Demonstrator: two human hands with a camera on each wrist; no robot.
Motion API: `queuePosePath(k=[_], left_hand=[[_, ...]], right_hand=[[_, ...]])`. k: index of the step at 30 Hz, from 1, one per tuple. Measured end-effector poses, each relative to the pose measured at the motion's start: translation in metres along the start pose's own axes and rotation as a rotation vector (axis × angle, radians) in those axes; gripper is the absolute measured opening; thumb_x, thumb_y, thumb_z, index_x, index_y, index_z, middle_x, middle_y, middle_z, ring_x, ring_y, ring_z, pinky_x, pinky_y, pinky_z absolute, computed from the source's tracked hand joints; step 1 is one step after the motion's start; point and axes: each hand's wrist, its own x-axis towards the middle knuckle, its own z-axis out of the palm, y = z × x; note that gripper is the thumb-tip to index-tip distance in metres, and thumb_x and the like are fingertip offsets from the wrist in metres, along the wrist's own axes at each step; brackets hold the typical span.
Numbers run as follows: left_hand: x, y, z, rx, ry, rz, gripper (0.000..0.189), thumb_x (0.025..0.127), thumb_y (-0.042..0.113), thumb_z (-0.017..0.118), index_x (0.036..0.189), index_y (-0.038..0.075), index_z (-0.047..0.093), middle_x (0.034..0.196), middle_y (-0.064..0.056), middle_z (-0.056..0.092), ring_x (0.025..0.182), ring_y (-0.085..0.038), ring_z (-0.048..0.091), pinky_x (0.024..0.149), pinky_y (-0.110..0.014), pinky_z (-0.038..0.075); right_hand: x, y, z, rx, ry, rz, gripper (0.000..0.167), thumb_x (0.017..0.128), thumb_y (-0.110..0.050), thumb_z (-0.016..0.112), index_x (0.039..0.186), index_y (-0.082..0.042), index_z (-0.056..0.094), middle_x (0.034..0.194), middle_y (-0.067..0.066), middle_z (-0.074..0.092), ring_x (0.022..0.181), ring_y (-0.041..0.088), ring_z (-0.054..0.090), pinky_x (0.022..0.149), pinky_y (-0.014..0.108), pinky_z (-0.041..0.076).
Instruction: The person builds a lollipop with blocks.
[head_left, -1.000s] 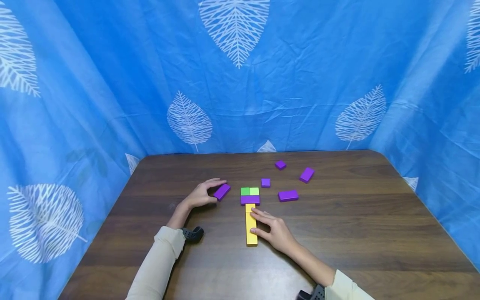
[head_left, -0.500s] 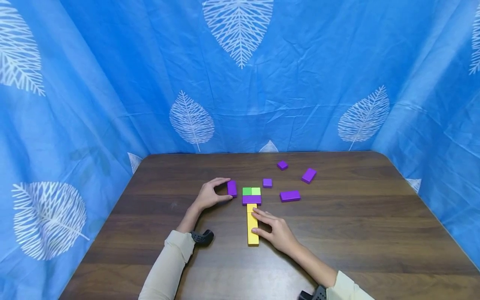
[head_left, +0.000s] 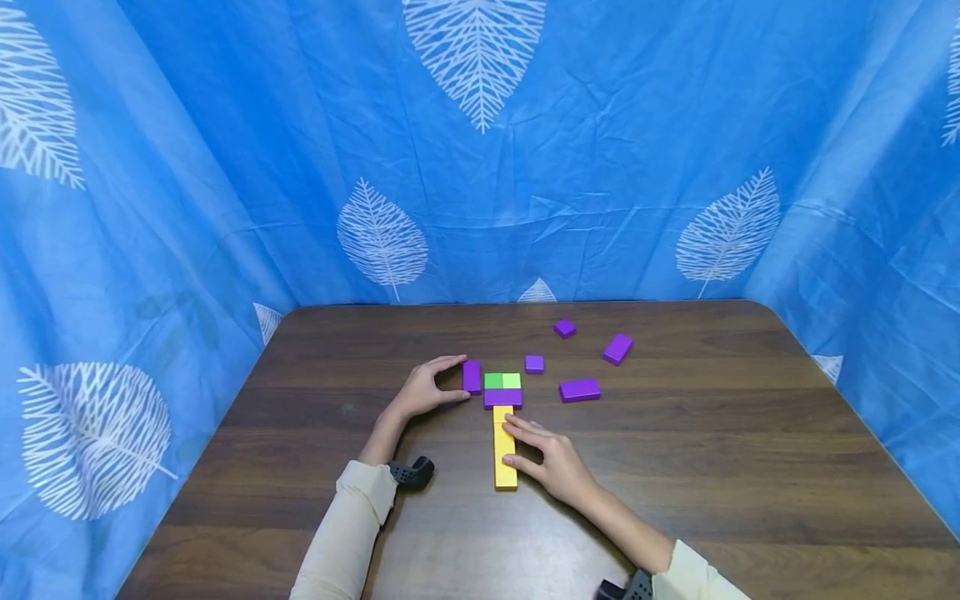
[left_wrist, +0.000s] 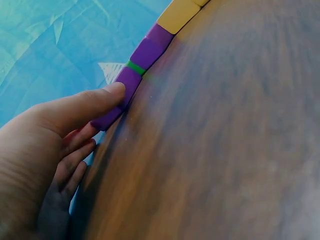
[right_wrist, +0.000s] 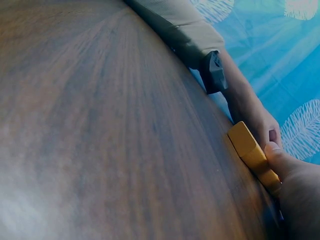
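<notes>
Nearest are the right sleeve (head_left: 693,575) and left sleeve (head_left: 341,533), both cream, each with a black wristband (head_left: 412,473) at the cuff. The right hand (head_left: 558,473) lies relaxed, thumb and fingertips touching the right side of a yellow column on the tabletop (head_left: 750,467). The column is a long yellow block (head_left: 505,467) with a short yellow block (head_left: 503,412) end to end beyond it. At its far end a crosswise purple block (head_left: 503,398) makes the top of a T. The left hand (head_left: 423,392) pinches a lengthwise purple block (head_left: 471,377) between thumb and fingers, just beside a dark green block (head_left: 492,381); I cannot tell whether the two touch. A light green block (head_left: 512,381) sits against the dark one, both along the crosswise block's far edge. To the right lies a long purple block (head_left: 580,390), then a small purple block (head_left: 534,364), a slanted purple block (head_left: 618,349) and, farthest, a turned purple block (head_left: 565,328). Behind the tabletop hangs a blue curtain (head_left: 600,125) with white leaf prints.
</notes>
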Motion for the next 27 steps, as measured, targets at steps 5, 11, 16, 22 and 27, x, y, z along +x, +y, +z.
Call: queuePosePath(k=[5, 11, 16, 22, 27], left_hand=[[0.0016, -0.0007, 0.0013, 0.011, -0.013, 0.001, 0.066, 0.075, 0.041, 0.075, 0.133, 0.017, 0.053, 0.134, -0.005, 0.05, 0.126, -0.023, 0.042, 0.103, -0.043, 0.033], [0.0021, -0.0003, 0.0023, -0.001, -0.024, 0.002, 0.068, 0.076, 0.042, 0.074, 0.135, 0.017, 0.05, 0.136, -0.003, 0.048, 0.127, -0.021, 0.04, 0.104, -0.042, 0.032], [0.0009, -0.0013, 0.0006, 0.0, -0.025, 0.0, 0.069, 0.075, 0.04, 0.076, 0.134, 0.016, 0.05, 0.137, -0.005, 0.047, 0.128, -0.022, 0.039, 0.105, -0.042, 0.031], [0.0017, -0.0026, 0.0009, 0.018, -0.046, 0.006, 0.067, 0.076, 0.041, 0.074, 0.134, 0.018, 0.051, 0.137, -0.008, 0.046, 0.128, -0.025, 0.039, 0.104, -0.044, 0.031], [0.0023, -0.0023, 0.001, 0.021, -0.041, 0.0, 0.067, 0.076, 0.043, 0.073, 0.134, 0.018, 0.051, 0.137, -0.008, 0.046, 0.128, -0.025, 0.039, 0.104, -0.044, 0.032]], right_hand=[[0.0002, -0.0006, -0.0005, -0.001, 0.003, 0.0, 0.046, 0.082, -0.031, 0.069, 0.121, -0.007, 0.062, 0.13, 0.003, 0.054, 0.116, 0.025, 0.051, 0.098, 0.041, 0.04], [-0.0001, -0.0006, -0.0004, 0.002, 0.0, 0.004, 0.047, 0.082, -0.032, 0.069, 0.121, -0.008, 0.062, 0.13, 0.002, 0.054, 0.117, 0.023, 0.051, 0.098, 0.04, 0.039], [0.0003, -0.0009, 0.0002, 0.001, 0.0, -0.005, 0.047, 0.082, -0.032, 0.069, 0.121, -0.007, 0.062, 0.13, 0.003, 0.054, 0.117, 0.024, 0.051, 0.098, 0.04, 0.039], [0.0003, -0.0007, 0.0, -0.002, -0.003, -0.002, 0.046, 0.082, -0.03, 0.07, 0.121, -0.007, 0.062, 0.13, 0.003, 0.054, 0.117, 0.022, 0.051, 0.098, 0.04, 0.039], [0.001, -0.0014, 0.0005, -0.001, -0.001, -0.006, 0.046, 0.082, -0.03, 0.07, 0.121, -0.007, 0.062, 0.13, 0.003, 0.054, 0.117, 0.022, 0.051, 0.098, 0.04, 0.039]])
